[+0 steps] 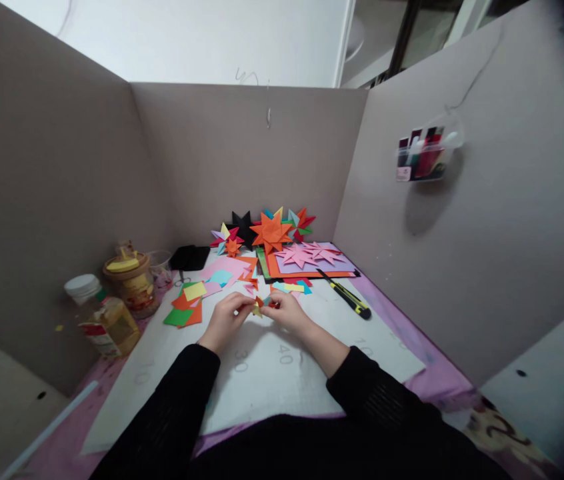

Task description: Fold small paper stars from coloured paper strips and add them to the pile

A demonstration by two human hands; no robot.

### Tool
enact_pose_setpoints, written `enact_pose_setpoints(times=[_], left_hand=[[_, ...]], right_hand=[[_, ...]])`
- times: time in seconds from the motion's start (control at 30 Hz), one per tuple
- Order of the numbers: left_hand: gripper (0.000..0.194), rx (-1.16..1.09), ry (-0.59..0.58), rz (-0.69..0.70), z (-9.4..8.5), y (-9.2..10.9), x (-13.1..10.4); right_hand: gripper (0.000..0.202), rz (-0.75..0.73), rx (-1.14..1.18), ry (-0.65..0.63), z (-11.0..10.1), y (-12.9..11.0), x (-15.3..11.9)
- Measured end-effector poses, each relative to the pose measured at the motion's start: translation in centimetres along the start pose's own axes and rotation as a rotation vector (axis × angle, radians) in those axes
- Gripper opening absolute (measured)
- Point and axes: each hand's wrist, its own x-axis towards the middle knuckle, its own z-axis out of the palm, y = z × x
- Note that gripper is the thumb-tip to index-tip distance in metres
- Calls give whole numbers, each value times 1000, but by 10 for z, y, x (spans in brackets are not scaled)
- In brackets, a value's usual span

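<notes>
Between my two hands, above the white mat (pixel 262 393), is a small folded paper piece (pixel 259 307) with yellow, orange and light blue parts. My left hand (pixel 228 319) pinches its left side, fingers closed. On the other side my right hand (pixel 289 313) grips it, with a bit of red showing at the fingertips. Small pink and orange folded scraps lie just beyond the fingers. Behind them, pink paper stars (pixel 297 255) rest on stacked coloured sheets, and a large orange star (pixel 271 232) leans near the back wall.
A yellow and black cutter (pixel 347 297) lies at the right. Coloured squares (pixel 180 317) are spread left of my hands. A white-capped bottle (pixel 112 327) and a lidded jar (pixel 135 287) stand by the left panel. A clear holder (pixel 425 157) hangs on the right panel.
</notes>
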Motion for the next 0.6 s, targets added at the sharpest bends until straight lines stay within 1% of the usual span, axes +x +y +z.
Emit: enact_pose_setpoints(times=[0.1,0.2,0.47,0.6], left_hand=[[12,10,-42,-59,1,1,0],[12,24,-47,-89,2,1,1],[10,47,-2,-131,2,-1,2],[11,46,29,-177,2,0,3]], right_hand=[[18,-27,-42,20,0,-2,0],[16,-49,-57,25,0,-5,-1],[9,-106,-72,62,1,-1,-3],[8,-111,-75,71,1,0,-3]])
